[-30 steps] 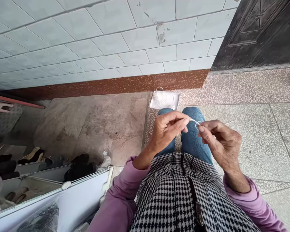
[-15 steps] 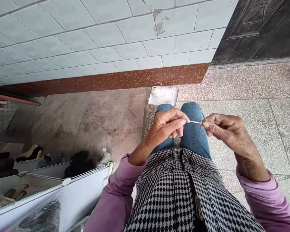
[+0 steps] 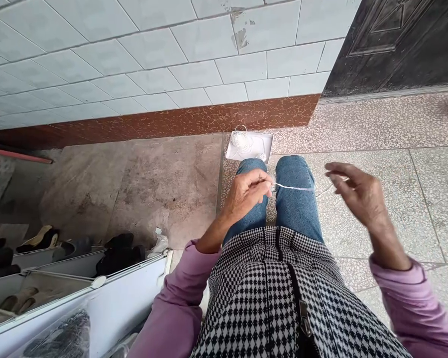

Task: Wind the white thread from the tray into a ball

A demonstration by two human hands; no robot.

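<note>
A thin white string (image 3: 294, 188) runs across in front of my knees from one hand to the other. My left hand (image 3: 248, 191) pinches it between thumb and fingertips, with the other fingers curled. On the right, my right hand (image 3: 358, 191) is smeared by motion. The string's thin far part reaches its fingers, and a bit of white shows between thumb and forefinger. Past my knees, a white ball of string (image 3: 242, 141) lies in a shallow white box lid (image 3: 267, 143) on the floor.
A tiled wall (image 3: 194, 49) with a brown base stands ahead, and a dark door (image 3: 403, 49) is at upper right. A white rack (image 3: 134, 283) with shoes (image 3: 119, 253) stands at lower left. My jeans-clad knees (image 3: 294, 174) are under the string.
My right hand has moved right and slightly up, away from my left hand, which shifted a little left. A longer stretch of string now shows between them.
</note>
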